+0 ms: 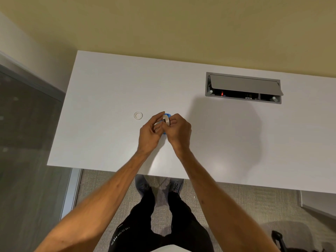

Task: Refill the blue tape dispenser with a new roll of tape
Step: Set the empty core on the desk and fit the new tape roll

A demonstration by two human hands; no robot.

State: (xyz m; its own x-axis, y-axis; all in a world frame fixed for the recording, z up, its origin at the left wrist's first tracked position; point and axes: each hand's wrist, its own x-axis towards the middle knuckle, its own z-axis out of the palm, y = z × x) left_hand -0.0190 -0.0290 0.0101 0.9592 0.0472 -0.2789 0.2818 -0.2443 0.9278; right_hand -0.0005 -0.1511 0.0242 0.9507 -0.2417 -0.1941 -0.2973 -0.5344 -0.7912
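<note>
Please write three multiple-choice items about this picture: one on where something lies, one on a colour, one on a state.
1. Where does the small white ring lie?
A. Left of the hands
B. Inside the cable box
C. On the floor

2. What colour is the dispenser between the hands?
A. Red
B. Blue
C. Green

3. How is the lid of the cable box?
A. Missing
B. Shut flat
C. Propped open

Key: 1 A, it lies on the table left of the left hand. 2 B, blue shows beside the right hand. 3 C, sockets show beneath the lid.
</note>
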